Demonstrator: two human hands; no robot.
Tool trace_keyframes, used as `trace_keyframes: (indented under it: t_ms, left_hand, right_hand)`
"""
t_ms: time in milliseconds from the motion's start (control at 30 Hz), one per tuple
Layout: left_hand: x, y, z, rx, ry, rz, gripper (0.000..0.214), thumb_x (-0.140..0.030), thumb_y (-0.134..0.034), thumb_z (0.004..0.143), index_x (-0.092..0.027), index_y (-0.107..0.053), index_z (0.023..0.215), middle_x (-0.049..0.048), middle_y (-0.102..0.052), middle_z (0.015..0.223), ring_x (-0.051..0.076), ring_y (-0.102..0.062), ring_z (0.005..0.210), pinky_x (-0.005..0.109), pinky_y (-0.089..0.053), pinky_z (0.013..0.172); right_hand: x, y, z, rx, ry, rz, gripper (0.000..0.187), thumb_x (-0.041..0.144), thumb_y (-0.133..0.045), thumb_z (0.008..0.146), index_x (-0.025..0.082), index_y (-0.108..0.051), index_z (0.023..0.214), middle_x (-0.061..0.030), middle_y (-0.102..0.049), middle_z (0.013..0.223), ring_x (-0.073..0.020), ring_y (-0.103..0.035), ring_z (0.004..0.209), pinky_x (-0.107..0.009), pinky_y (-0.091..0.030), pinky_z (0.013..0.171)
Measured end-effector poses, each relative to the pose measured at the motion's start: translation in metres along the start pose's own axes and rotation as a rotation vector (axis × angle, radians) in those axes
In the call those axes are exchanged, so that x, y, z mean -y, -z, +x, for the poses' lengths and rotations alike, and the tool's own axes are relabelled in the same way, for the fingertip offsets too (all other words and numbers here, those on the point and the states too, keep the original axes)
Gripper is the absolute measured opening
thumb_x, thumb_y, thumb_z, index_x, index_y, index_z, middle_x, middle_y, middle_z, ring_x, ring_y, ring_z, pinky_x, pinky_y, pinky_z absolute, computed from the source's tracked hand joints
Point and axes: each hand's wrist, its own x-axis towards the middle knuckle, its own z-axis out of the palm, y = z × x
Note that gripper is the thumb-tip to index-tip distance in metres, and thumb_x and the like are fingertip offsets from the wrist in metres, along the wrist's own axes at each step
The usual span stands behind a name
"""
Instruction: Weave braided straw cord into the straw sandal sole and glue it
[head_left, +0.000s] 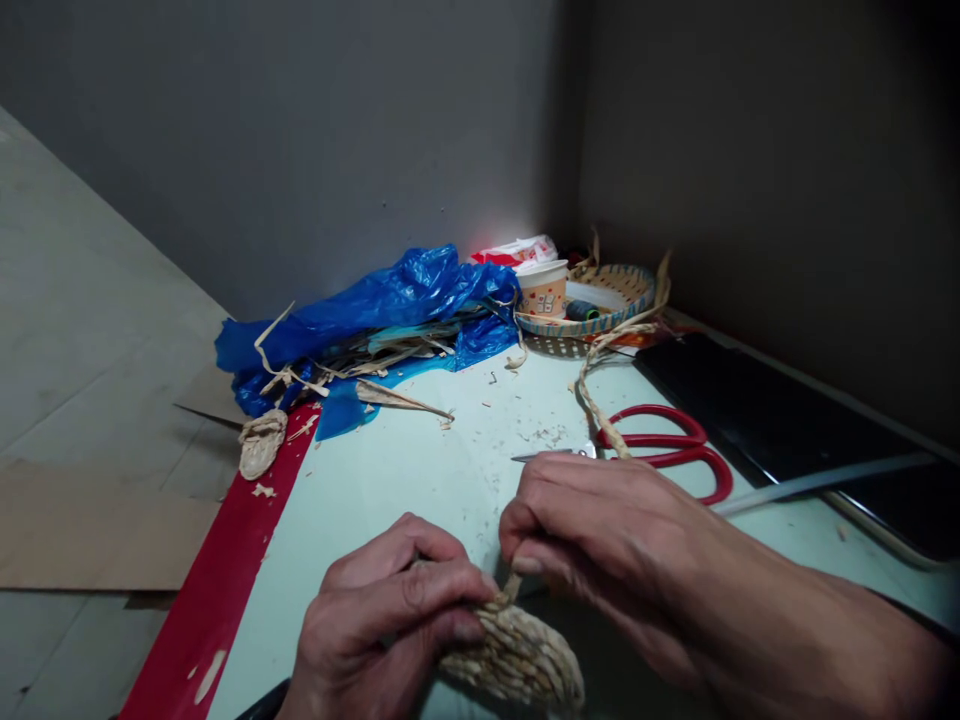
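A small oval piece of braided straw [529, 655] is pinched at its near-left end by my left hand [397, 610], thumb below and fingers on top. Just right of those fingertips, my right hand [592, 530] is closed on a straw strand [510, 588] that rises from the upper edge of the piece. Behind my right hand lie scissors with red handles [712, 470], their blades partly covered. A long twisted straw cord [592, 400] runs from the basket down behind my right knuckles. The underside of the braided piece is hidden.
A blue plastic bag [390, 290] with dried straw lies at the back left, near a small woven straw slipper [262, 443]. A paper cup [544, 290] and a shallow woven basket [637, 285] stand behind. A black tablet-like slab [795, 430] lies right; the red table edge [217, 570] runs left.
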Motion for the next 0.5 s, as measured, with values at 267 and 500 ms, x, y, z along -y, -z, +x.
trace_keyframes:
  t_ms: [267,500]
  left_hand:
    - [0.0,0.004,-0.001,0.042,0.078,-0.133,0.012,-0.02,-0.079,0.084,-0.029,-0.083,0.09,0.0019,-0.071,0.08,0.016,-0.067,0.07,0.024,-0.055,0.062]
    - [0.001,0.005,0.001,-0.03,0.056,-0.154,0.008,-0.022,-0.079,0.084,-0.029,-0.082,0.088,0.0026,-0.072,0.079,0.018,-0.067,0.07,0.026,-0.054,0.063]
  right_hand:
    - [-0.009,-0.001,0.001,0.029,-0.006,0.307,0.013,0.015,-0.055,0.105,0.019,-0.066,0.101,0.0038,-0.065,0.094,-0.0085,-0.058,0.087,-0.017,-0.041,0.081]
    - [-0.016,-0.001,0.003,-0.017,0.098,0.285,0.017,0.022,-0.053,0.107,0.018,-0.069,0.112,-0.0006,-0.069,0.104,-0.0131,-0.059,0.101,-0.024,-0.041,0.094]
